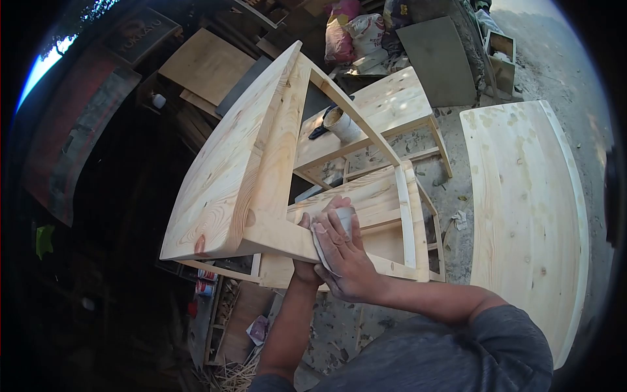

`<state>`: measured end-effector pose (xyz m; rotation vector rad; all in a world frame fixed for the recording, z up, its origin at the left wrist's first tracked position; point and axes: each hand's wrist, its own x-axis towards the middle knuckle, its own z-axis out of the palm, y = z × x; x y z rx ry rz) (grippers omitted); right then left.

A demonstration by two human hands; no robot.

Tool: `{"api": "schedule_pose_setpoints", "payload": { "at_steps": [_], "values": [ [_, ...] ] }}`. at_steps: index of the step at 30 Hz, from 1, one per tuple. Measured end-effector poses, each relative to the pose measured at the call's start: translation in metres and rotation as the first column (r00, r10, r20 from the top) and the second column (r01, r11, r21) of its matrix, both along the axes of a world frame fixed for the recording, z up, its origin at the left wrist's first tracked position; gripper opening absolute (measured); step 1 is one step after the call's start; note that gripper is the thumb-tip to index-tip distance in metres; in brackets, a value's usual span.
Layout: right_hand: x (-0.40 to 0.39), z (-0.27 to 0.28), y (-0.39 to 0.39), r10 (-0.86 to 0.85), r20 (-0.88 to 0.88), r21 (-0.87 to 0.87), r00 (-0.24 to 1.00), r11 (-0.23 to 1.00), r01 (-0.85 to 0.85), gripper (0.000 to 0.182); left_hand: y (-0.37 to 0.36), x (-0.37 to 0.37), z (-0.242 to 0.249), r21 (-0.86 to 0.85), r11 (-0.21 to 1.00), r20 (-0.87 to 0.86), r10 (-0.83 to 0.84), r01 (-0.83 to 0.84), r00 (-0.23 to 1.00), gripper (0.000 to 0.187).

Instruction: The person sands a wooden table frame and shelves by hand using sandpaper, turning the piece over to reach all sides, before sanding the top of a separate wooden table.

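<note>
Step in hand: by the look of it, sanding a leg or rail of the pine table (225,170), tipped on its side at a workshop mouth; rubbing along the edge just under the slab top.

Next move, as a judgement: calls for flat, even pressure along the grain, sheet kept wrapped to the corner, and the frame braced against sliding or rocking on the one below.

Pine table: bare, unfinished, top tilted up and away to the left, knot showing near its lower corner; resting on a second pine frame (392,215) of the same make.

Loose tabletop (526,215): large curved-edged pine slab, lying flat to the right, well apart from the hands.

Third table (385,108): upright behind, carrying a tin can (341,124) and a dark tool too small to identify.

Ground (450,189): dusty concrete, scraps of paper and shavings scattered.

Right hand (343,251): fingers spread and laid nearly flat, pressing a sheet of sandpaper (330,238) against the rail; open palm-down, not clenched.

Left hand (307,245): mostly hidden behind the rail and the right hand; thumb showing over the top edge, apparently clasping the wood from beneath; exact closure not possible to tell.

Sandpaper: pale grey, folded over the rail's corner, touching wood beneath and fingers above, one edge showing left of the forefinger.

Small paint tins (206,281): on the floor beneath the tilted top, near a low wooden crate.
</note>
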<state>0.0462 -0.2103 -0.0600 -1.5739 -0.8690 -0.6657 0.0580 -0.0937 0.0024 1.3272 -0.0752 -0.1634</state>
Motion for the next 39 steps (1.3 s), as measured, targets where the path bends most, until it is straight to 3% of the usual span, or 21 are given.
{"api": "schedule_pose_setpoints", "payload": {
  "at_steps": [3,4,5,8,9,11,13,15,16,17,19,21,22,23,25,28,30,33,35,36,39],
  "values": [
    [0.019,0.105,0.009,0.063,0.17,0.156,0.983,0.984,-0.09,0.071,0.005,0.006,-0.004,0.065,0.998,-0.044,0.028,-0.025,0.999,0.087],
    [0.017,0.101,0.01,-0.042,0.192,0.142,0.981,0.99,0.014,0.071,0.005,0.005,-0.004,0.102,0.993,-0.071,0.063,-0.056,0.995,0.087],
    [0.016,0.093,0.009,-0.155,0.218,0.125,0.964,0.984,0.13,0.071,0.005,0.01,-0.003,0.138,0.988,-0.094,0.087,-0.073,0.992,0.087],
    [-0.001,-0.022,0.007,0.0,0.146,0.011,0.989,1.0,-0.001,0.071,0.001,0.003,0.001,0.136,0.987,-0.136,0.109,-0.09,0.985,0.086],
    [-0.011,-0.036,0.005,0.021,0.034,0.025,0.999,0.999,-0.021,0.071,0.002,-0.003,-0.002,0.071,0.997,-0.085,0.04,-0.034,0.996,0.088],
    [-0.023,-0.055,0.0,0.037,-0.188,0.071,0.981,0.997,-0.024,0.071,0.009,-0.003,-0.01,0.103,0.989,-0.039,0.108,-0.104,0.993,0.087],
    [-0.017,0.019,-0.007,0.072,-0.072,0.1,0.995,0.993,-0.065,0.078,0.015,0.001,-0.016,0.141,0.972,-0.049,0.194,-0.186,0.98,0.084],
    [-0.01,0.068,0.006,0.045,0.018,0.319,0.999,0.947,-0.048,0.068,0.006,0.011,-0.008,0.215,0.908,-0.105,0.387,-0.359,0.916,0.085],
    [-0.007,0.058,0.005,0.046,0.046,0.332,0.998,0.941,-0.059,0.066,0.016,0.011,-0.009,0.267,0.881,0.036,0.395,-0.39,0.918,0.088],
    [-0.005,0.046,0.006,0.053,0.081,0.342,0.995,0.937,-0.077,0.065,0.025,0.012,-0.009,0.231,0.901,0.114,0.349,-0.366,0.93,0.087],
    [-0.019,-0.046,0.002,0.072,-0.044,0.204,0.996,0.977,-0.061,0.065,0.019,0.011,0.004,0.141,0.934,0.286,0.278,-0.327,0.917,0.092],
    [-0.035,-0.177,-0.002,-0.038,-0.172,0.134,0.984,0.989,0.061,0.079,0.01,0.015,0.007,0.039,0.966,0.214,-0.259,0.257,0.942,0.096],
    [-0.043,-0.233,-0.009,-0.009,-0.33,0.115,0.944,0.992,0.05,0.083,0.007,0.02,0.006,-0.018,0.846,0.205,-0.518,0.533,0.83,0.101],
    [-0.047,-0.278,-0.011,-0.035,-0.5,0.072,0.865,0.994,0.082,0.085,0.013,0.024,-0.003,-0.139,0.858,0.228,-0.459,0.495,0.859,0.104],
    [-0.041,-0.351,0.006,-0.175,-0.771,-0.073,0.612,0.979,0.189,0.086,0.012,0.033,-0.019,-0.16,0.809,0.203,-0.534,0.566,0.821,0.102],
    [-0.048,-0.277,0.032,-0.255,-0.846,-0.128,0.469,0.949,0.286,0.083,0.018,0.042,-0.046,-0.049,0.781,0.19,-0.605,0.623,0.773,0.093],
    [-0.067,-0.165,0.007,-0.145,-0.592,0.104,0.793,0.962,0.254,0.077,0.011,0.035,-0.079,-0.088,0.838,0.143,-0.525,0.539,0.839,0.091],
    [-0.067,-0.212,0.014,-0.281,-0.441,0.122,0.852,0.922,0.367,0.075,0.0,0.019,-0.101,-0.114,0.906,0.1,-0.398,0.408,0.912,0.085],
    [-0.064,-0.31,0.022,-0.313,-0.753,-0.045,0.579,0.902,0.429,0.065,0.001,0.018,-0.102,-0.077,0.933,0.117,-0.341,0.351,0.933,0.083],
    [-0.058,-0.323,0.013,-0.338,-0.86,-0.179,0.382,0.902,0.394,0.061,0.002,0.017,-0.104,-0.048,0.931,0.157,-0.351,0.362,0.923,0.078],
    [-0.059,-0.32,0.024,-0.333,-0.9,-0.253,0.282,0.925,0.285,0.058,-0.001,0.014,-0.109,-0.114,0.954,0.181,-0.255,0.278,0.95,0.081]
  ]
}}
